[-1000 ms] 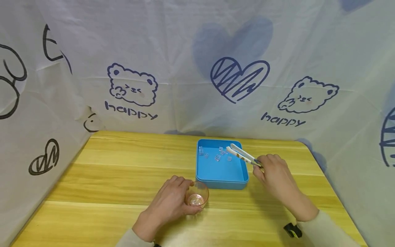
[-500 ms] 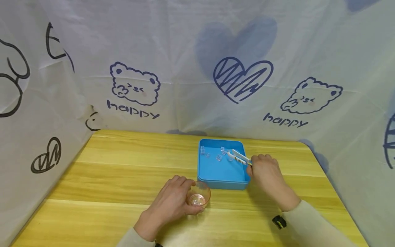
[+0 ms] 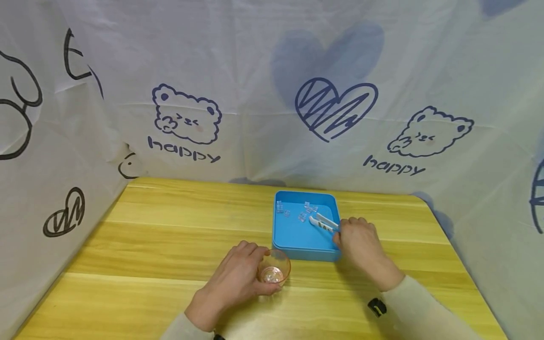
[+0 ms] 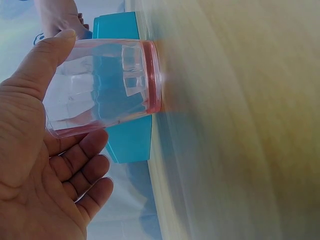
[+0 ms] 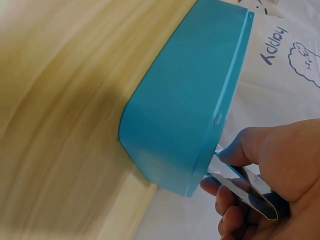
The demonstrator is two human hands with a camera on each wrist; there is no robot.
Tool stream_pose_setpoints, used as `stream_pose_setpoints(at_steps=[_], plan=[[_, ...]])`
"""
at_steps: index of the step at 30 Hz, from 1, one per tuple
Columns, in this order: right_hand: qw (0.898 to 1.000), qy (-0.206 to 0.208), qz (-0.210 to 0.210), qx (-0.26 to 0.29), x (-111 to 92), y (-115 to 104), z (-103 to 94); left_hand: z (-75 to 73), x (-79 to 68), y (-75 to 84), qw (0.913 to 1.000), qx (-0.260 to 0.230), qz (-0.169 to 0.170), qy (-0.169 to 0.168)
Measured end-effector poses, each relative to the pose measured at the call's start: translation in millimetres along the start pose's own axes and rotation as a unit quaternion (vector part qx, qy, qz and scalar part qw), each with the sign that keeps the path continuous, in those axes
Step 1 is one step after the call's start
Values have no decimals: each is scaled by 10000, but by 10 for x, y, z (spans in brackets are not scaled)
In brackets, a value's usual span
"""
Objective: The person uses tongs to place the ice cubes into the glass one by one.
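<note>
The L hand (image 3: pixel 235 274) holds the cup (image 3: pixel 284 270), w/ thumb on one side of the rim and fingers on the other. This cup, transparent w/ a pink-orange tint, stands upright on the table (image 3: pixel 170 245), just by the tray's (image 3: pixel 293 239) near-L corner; some clear pcs lie at its bottom.

The R hand (image 3: pixel 361 245) pinches the white tweezers (image 3: pixel 321 225) btwn thumb and fingers, at the R wall of the blue tray. Their tips point inside, low, nr the small clear cubes (image 3: pixel 302 216); if there is a cube btwn the tips, I cannot tell. The other cubes lie in the far half of the tray, several by its L wall.

Behind hangs white cloth (image 3: pixel 255 56) w/ hearts, bears & "happy" lettering.
</note>
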State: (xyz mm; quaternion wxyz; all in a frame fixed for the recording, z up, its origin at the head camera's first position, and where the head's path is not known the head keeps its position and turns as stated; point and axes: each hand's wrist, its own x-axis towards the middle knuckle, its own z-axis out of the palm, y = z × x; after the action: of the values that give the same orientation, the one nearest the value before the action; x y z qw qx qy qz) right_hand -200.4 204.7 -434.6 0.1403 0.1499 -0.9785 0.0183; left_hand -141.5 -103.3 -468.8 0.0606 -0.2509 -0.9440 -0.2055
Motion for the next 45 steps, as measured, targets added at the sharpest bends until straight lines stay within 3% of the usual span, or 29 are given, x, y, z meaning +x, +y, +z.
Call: stream_pose_setpoints(at_steps=[22, 32, 45], plan=[[9985, 327, -181, 401, -144, -16, -43, -2, -4, 3, 10000, 27, 7, 53], [9940, 682, -557, 643, -301, -76, -233, -7, 0, 11, 9999, -96, -35, -8], [9911, 440, -585, 1114, -571, -274, -541, 1, 0, 9, 10000, -36, -23, -11]])
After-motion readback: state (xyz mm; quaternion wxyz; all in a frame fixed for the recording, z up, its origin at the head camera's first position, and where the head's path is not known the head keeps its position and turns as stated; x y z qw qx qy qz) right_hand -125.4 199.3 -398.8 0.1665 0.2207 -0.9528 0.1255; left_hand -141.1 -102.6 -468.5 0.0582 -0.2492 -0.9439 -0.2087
